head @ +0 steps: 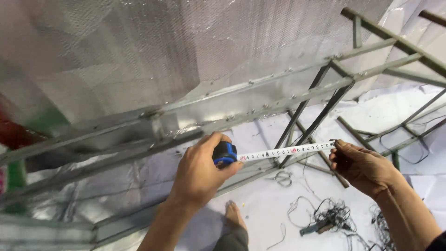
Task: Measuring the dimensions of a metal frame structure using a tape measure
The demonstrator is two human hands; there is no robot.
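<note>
We have our left hand [200,172] closed around the blue and black plastic case of a tape measure [225,153], thumb laid over its top, so the case stays put while the blade runs out of it. Our right hand [364,167] is pinched shut on the far tip of the white steel blade [288,151], fingers curled in to keep the strip taut. Pulled from both ends like this, the blade hangs straight and nearly level in the air between our two hands, its printed face turned up toward us so we can read it

We hold the tape just in front of the grey-green angle-iron frame [260,100], close below its long rail and across the pair of dark diagonal braces [311,121]; we cannot tell whether the blade touches the metal or only passes before it. The frame slants up to the right, with a sheet of silvery bubble-foil insulation [139,51] laid over its upper left part and held along the rail by a row of small fasteners

Below our hands lies a white sheet on the floor [265,204]. Our bare foot [234,216] stands on it, and to the right of it sits a tangle of dark wire [330,218], well apart from the tape
</note>
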